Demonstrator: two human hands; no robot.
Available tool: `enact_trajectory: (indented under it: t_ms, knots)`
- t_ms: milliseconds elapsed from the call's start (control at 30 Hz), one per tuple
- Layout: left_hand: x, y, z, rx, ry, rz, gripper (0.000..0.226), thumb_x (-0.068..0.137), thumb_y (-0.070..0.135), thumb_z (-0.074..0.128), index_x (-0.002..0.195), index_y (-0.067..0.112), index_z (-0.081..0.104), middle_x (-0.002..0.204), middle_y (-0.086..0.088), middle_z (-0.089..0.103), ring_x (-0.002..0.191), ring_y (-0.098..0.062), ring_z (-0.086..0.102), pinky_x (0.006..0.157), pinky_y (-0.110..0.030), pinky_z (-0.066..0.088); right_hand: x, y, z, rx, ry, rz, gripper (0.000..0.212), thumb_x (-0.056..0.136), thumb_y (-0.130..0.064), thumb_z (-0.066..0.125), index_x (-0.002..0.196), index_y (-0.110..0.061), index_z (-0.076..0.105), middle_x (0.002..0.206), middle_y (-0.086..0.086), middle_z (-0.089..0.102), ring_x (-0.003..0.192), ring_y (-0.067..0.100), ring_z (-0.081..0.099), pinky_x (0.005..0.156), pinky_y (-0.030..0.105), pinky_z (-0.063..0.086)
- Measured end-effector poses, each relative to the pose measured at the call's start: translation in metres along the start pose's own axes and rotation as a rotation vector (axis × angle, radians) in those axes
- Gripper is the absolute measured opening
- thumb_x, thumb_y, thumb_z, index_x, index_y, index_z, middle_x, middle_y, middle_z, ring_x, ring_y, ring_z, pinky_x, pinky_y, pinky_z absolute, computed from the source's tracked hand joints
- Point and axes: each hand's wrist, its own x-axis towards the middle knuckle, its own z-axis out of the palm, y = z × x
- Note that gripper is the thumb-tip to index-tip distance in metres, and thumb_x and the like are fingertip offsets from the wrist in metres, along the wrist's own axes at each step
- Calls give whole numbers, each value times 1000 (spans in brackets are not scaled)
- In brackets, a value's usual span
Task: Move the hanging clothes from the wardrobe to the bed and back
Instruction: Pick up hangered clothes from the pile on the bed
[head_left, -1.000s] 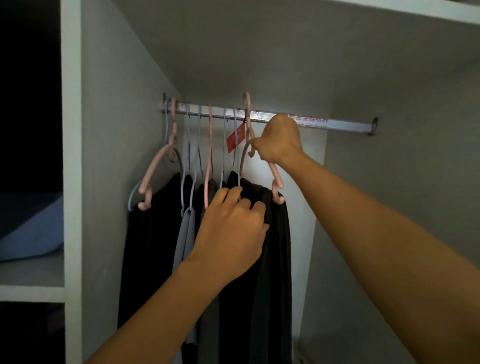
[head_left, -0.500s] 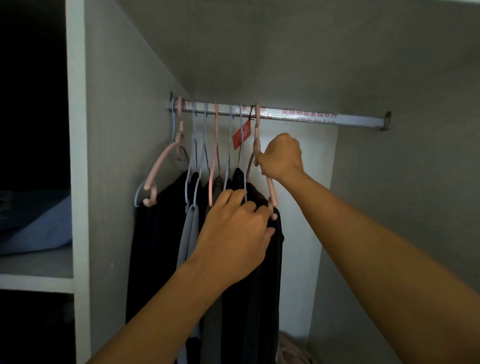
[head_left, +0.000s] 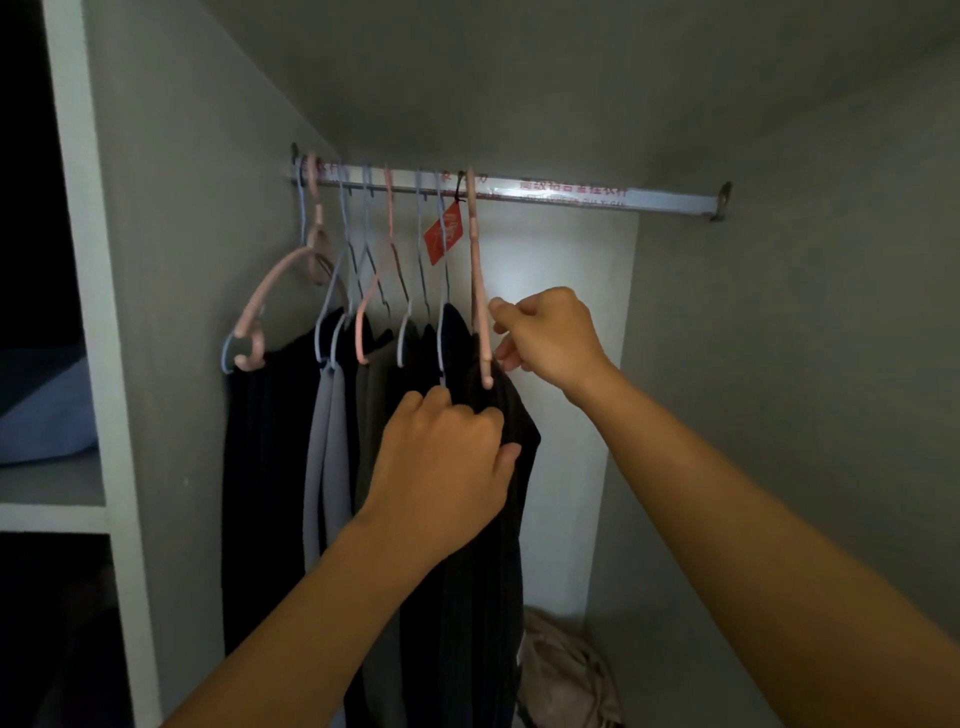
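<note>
Several dark and grey garments (head_left: 332, 467) hang on pink and blue hangers from a metal wardrobe rail (head_left: 571, 195), bunched at its left end. The rightmost is a black garment (head_left: 506, 493) on a pink hanger (head_left: 478, 270) hooked over the rail. My left hand (head_left: 447, 467) is closed on the black garment's shoulder just below that hanger's end. My right hand (head_left: 550, 338) pinches the hanger's right arm, fingers curled. A red tag (head_left: 442, 235) dangles beside the hanger's neck.
The rail's right half is bare up to its bracket (head_left: 723, 200). A white partition (head_left: 98, 364) stands at the left, with a blue folded item (head_left: 47, 405) on a shelf beyond it. A beige bag (head_left: 566, 670) lies on the wardrobe floor.
The pink hanger has come down onto the rail and now hangs from it. My right hand slid down from the hook to the hanger's arm. My left hand stays on the black garment.
</note>
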Motion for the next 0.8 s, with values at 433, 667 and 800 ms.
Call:
enact_trajectory:
  t_ms: [433, 667, 800]
  knots:
    - [-57, -4, 24, -411, -311, 52, 33, 99, 46, 49, 123, 28, 61, 83, 7, 66, 73, -12, 61, 60, -27, 43, -173, 35, -29, -468, -155, 177, 32, 90, -52, 60, 101, -25, 74, 92, -9, 72, 87, 8, 65, 77, 29, 53]
    - [-104, 23, 36, -620, -560, 218, 39, 91, 53, 59, 121, 29, 64, 101, 6, 70, 87, -15, 65, 69, -29, 52, -280, 13, -27, -648, -242, 365, 36, 88, -49, 63, 115, -25, 68, 113, -2, 70, 100, 22, 66, 86, 35, 54]
    - [-138, 56, 32, -827, -756, 291, 30, 82, 56, 67, 105, 37, 67, 84, 19, 66, 72, 0, 63, 64, -29, 55, -345, 2, -38, -724, -226, 512, 37, 87, -50, 62, 119, -32, 65, 122, -2, 66, 109, 27, 63, 92, 42, 52]
